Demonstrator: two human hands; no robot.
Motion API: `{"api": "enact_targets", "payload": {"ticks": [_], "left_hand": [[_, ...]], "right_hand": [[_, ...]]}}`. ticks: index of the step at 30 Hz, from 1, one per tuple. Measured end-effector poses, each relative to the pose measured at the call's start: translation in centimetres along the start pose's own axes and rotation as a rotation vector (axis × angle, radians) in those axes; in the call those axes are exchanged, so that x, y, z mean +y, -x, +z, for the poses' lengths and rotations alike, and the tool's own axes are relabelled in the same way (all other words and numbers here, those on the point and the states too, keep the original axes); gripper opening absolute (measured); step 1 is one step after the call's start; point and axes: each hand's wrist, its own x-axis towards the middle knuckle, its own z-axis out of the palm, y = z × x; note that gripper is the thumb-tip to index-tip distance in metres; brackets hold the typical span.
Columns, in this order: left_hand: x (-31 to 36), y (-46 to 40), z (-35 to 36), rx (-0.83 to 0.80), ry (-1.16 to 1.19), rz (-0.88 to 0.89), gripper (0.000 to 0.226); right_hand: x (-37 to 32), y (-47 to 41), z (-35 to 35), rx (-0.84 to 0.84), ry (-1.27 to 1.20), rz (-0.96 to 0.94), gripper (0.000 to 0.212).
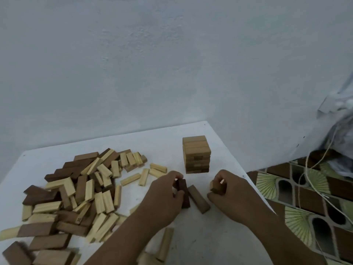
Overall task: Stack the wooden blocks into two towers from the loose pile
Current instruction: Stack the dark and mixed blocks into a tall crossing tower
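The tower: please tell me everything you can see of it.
The tower is a short, square stack of tan wooden blocks laid flat in crossed layers; lower layers look darker. It stands upright near the table's far right corner, apart from the pile. Neither hand touches it; both are nearer the camera.

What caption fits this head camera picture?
Left hand grips a dark block, right hand another, near one tower.

Matt wooden blocks (80,190), smooth white table (215,236), rough painted wall (152,64)
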Motion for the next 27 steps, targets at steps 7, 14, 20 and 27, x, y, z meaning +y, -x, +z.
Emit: {"api": "enact_targets", "payload": {"ticks": [7, 14, 20, 27], "left_hand": [[-0.3, -0.4, 0.0, -0.022, -0.096, 0.052, 0.036], [-1.0, -0.2, -0.7, -0.159, -0.048, 0.108, 0.043], [-1.3, 0.2, -1.2, -0.186, 0.022, 0.107, 0.058], [-0.7, -0.2, -1.1, -0.314, -0.044, 0.142, 0.081]], "right_hand": [[0.5, -0.1, 0.0, 0.029, 0.130, -0.020, 0.040], [0.7, 0.4, 0.2, -0.071, 0.027, -0.144, 0.046], [1.2, 0.4, -1.1, -0.144, -0.063, -0.165, 0.060], [0.3, -0.1, -0.9, -0.311, 0.021, -0.309, 0.080]]}}
